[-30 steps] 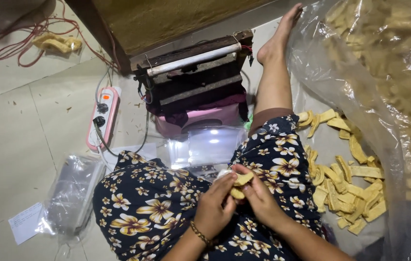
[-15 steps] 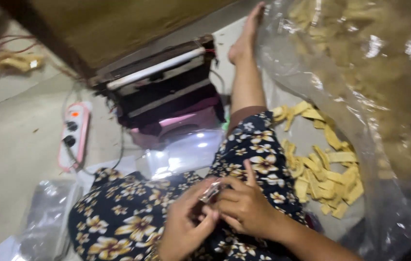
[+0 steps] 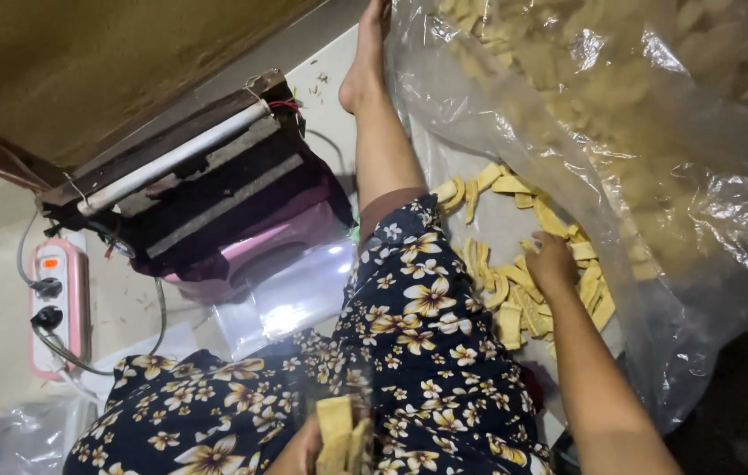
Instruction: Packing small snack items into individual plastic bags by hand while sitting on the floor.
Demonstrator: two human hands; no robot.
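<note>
My right hand (image 3: 551,262) reaches out to the right and rests on a loose pile of yellow chip strips (image 3: 514,290) lying on the floor beside my leg. Its fingers curl down over the strips; whether they hold any I cannot tell. My left hand (image 3: 308,450) sits at the bottom edge over my flower-patterned lap (image 3: 409,352), gripping a small clear bag of yellow strips (image 3: 340,433) that stands upright. A big clear plastic sack of chips (image 3: 638,132) towers just right of my right hand.
A dark bag-sealing machine (image 3: 198,185) with a white bar stands ahead left, on a pink base, with a clear plastic sheet (image 3: 290,295) in front. A power strip (image 3: 57,303) with plugs lies far left. My bare leg (image 3: 383,141) stretches forward.
My right hand left my lap and moved right to the chip pile. The left hand stayed low with the small bag. The view swung to the right and closer.
</note>
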